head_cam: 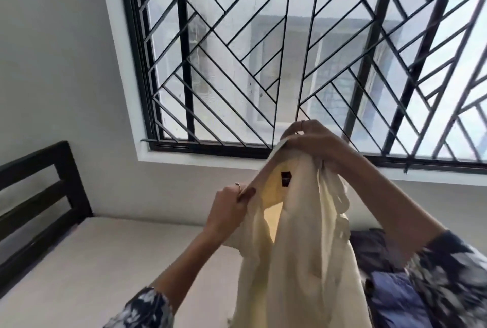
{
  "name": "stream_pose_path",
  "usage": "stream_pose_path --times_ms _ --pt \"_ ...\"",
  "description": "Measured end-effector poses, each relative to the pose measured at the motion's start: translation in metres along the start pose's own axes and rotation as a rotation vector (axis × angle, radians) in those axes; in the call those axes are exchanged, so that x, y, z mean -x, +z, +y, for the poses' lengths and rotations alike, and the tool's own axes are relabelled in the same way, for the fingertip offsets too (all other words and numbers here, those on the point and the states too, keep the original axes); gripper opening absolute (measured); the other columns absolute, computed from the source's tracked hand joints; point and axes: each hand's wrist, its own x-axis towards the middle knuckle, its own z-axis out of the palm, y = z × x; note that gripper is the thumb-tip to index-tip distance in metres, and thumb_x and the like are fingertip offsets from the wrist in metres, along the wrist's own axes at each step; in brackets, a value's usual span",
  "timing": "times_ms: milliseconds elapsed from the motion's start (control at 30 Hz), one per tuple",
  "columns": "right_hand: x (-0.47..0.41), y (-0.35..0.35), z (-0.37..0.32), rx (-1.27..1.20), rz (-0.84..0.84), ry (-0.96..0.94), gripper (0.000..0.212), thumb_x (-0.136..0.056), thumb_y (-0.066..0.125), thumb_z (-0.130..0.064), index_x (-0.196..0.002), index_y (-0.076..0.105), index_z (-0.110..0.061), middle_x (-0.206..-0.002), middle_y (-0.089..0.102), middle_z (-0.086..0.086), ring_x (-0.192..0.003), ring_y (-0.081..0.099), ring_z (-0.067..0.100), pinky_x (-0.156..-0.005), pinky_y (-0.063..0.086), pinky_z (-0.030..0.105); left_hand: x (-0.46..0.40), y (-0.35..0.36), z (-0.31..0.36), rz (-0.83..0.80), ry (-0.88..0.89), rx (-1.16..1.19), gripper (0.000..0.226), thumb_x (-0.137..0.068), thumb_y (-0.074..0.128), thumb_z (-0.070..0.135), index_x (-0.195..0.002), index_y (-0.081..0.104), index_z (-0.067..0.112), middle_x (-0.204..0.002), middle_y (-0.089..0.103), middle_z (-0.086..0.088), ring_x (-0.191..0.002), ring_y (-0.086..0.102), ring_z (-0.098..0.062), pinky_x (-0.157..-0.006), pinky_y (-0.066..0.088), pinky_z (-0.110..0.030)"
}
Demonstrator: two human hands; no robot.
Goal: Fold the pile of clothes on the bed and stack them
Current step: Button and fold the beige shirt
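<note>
At far left, a dark slatted headboard [34,193] stands at the end of the bed [87,261], beneath a barred window [290,51]. Your left hand [228,209] pinches the collar edge of a cream shirt [297,261], thumb and fingers curled on the fabric. The shirt hangs lifted above the bed, its dark label [285,178] showing. Your right hand [313,143], raised higher, grips the collar's other side. At right, dark and blue clothes [390,288] lie piled on the bed.

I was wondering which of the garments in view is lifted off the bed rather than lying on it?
The cream shirt, held up by the left hand and right hand; the blue garment and dark purple one lie on the bed.
</note>
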Motion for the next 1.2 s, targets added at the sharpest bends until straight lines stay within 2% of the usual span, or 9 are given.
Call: stream_pose_path --times_ms 100,167,233,500,633,767,833,967,1200 --pt "0.009 -0.028 0.02 0.086 -0.219 0.025 0.007 -0.089 0.064 -0.015 -0.095 0.066 -0.015 -0.086 0.064 -0.001 -0.077 0.061 0.01 -0.065 0.05 0.019 -0.026 -0.025 -0.001 -0.263 0.098 0.043 0.033 -0.093 0.06 0.023 -0.062 0.05 0.02 -0.057 0.052 0.009 -0.051 0.045 -0.008 -0.054 0.035 -0.027" --pt "0.026 -0.041 0.038 0.134 -0.328 0.013 0.015 -0.092 0.062 -0.017 -0.106 0.065 -0.018 -0.099 0.065 -0.002 -0.083 0.062 0.002 -0.071 0.049 0.016 -0.036 -0.039 0.003 -0.478 0.143 0.061 0.014 -0.089 0.065 0.029 -0.098 0.062 0.02 -0.085 0.065 0.005 -0.067 0.059 -0.007 -0.06 0.048 -0.023" --pt "0.049 -0.042 0.056 0.129 -0.43 -0.011 0.017 -0.094 0.06 -0.018 -0.109 0.063 -0.014 -0.1 0.066 0.002 -0.081 0.061 -0.003 -0.072 0.047 0.014 -0.033 -0.047 0.006 -0.597 0.169 0.021 0.037 -0.084 0.068 0.037 -0.115 0.057 0.019 -0.097 0.064 -0.009 -0.075 0.06 -0.016 -0.064 0.049 -0.025" --pt "0.124 -0.028 0.105 -0.098 -0.572 0.205 0.03 -0.097 0.051 -0.024 -0.076 0.062 -0.005 -0.062 0.057 -0.003 -0.048 0.05 0.002 -0.047 0.038 0.013 -0.007 -0.036 0.016 -0.916 0.058 0.017 0.04 -0.089 0.055 0.041 -0.069 0.059 0.007 -0.062 0.046 -0.003 -0.049 0.039 -0.008 -0.045 0.033 -0.02" --pt "0.138 -0.021 0.123 -0.108 -0.505 0.218 0.032 -0.097 0.054 -0.025 -0.073 0.058 -0.005 -0.068 0.043 0.007 -0.063 0.038 0.02 -0.059 0.032 0.029 0.001 -0.02 0.023 -0.847 0.139 -0.083 0.04 -0.098 0.049 0.028 -0.063 0.057 0.012 -0.054 0.047 0.011 -0.048 0.036 -0.004 -0.047 0.03 -0.018" --pt "0.141 -0.025 0.127 -0.167 -0.425 0.262 0.005 -0.096 0.055 -0.012 -0.101 0.055 -0.012 -0.069 0.053 -0.001 -0.065 0.045 0.015 -0.054 0.035 0.022 -0.004 -0.002 0.034 -0.682 0.156 -0.077 0.039 -0.1 0.045 0.02 -0.062 0.047 0.015 -0.056 0.041 0.007 -0.046 0.032 -0.002 -0.053 0.03 -0.02" --pt "0.139 -0.029 0.127 -0.193 -0.422 0.213 0.021 -0.094 0.057 -0.008 -0.109 0.045 -0.018 -0.079 0.055 -0.001 -0.069 0.048 0.012 -0.056 0.04 0.022 -0.006 0.0 0.039 -0.593 0.173 -0.049 0.029 -0.099 0.048 0.017 -0.07 0.052 0.016 -0.063 0.046 0.005 -0.051 0.038 -0.001 -0.058 0.033 -0.018" --pt "0.141 -0.042 0.125 -0.067 -0.451 0.097 0.011 -0.092 0.055 0.002 -0.097 0.049 -0.007 -0.091 0.051 0.002 -0.078 0.047 0.004 -0.068 0.042 0.017 -0.006 -0.015 0.044 -0.588 0.241 0.007 0.013 -0.096 0.053 0.023 -0.1 0.06 0.033 -0.103 0.059 0.018 -0.071 0.055 0.004 -0.067 0.042 -0.012" --pt "0.14 -0.033 0.136 0.124 -0.431 0.158 0.03 -0.092 0.059 -0.009 -0.065 0.059 -0.022 -0.062 0.052 -0.014 -0.061 0.045 0.001 -0.063 0.038 0.022 -0.012 -0.034 0.068 -0.626 0.271 0.176 0.017 -0.096 0.052 0.014 -0.097 0.069 0.01 -0.089 0.071 -0.009 -0.075 0.061 -0.012 -0.067 0.048 -0.018"
